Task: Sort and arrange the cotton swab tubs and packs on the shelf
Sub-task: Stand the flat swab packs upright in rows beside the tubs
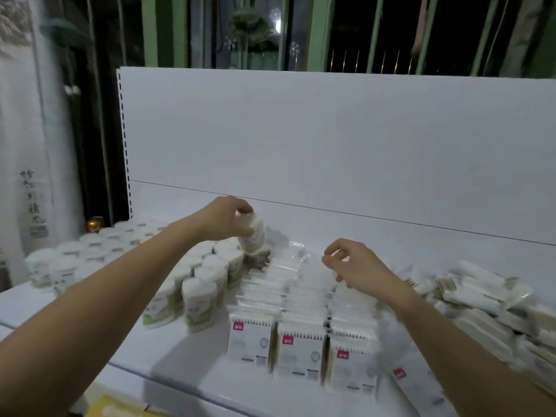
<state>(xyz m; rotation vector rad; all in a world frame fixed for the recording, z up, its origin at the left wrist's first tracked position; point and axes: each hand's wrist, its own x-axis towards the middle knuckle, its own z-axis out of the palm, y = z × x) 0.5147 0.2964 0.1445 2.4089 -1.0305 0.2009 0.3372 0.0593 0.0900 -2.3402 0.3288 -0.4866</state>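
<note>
White shelf (pixel 186 365) holds three pack rows (pixel 301 299); left hand (pixel 224 219) grips one tub (pixel 255 236), right hand (pixel 350 266) loosely curled, holding nothing.

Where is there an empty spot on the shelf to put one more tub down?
Bare shelf lies behind the flat packs, along the back panel. A front strip before the tubs is bare too. Crowded: the tubs at left, the loose pile at right.

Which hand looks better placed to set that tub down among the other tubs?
The left hand: it already holds the tub, tilted, right above the far end of the tub rows. The right hand hovers over the flat packs.
</note>
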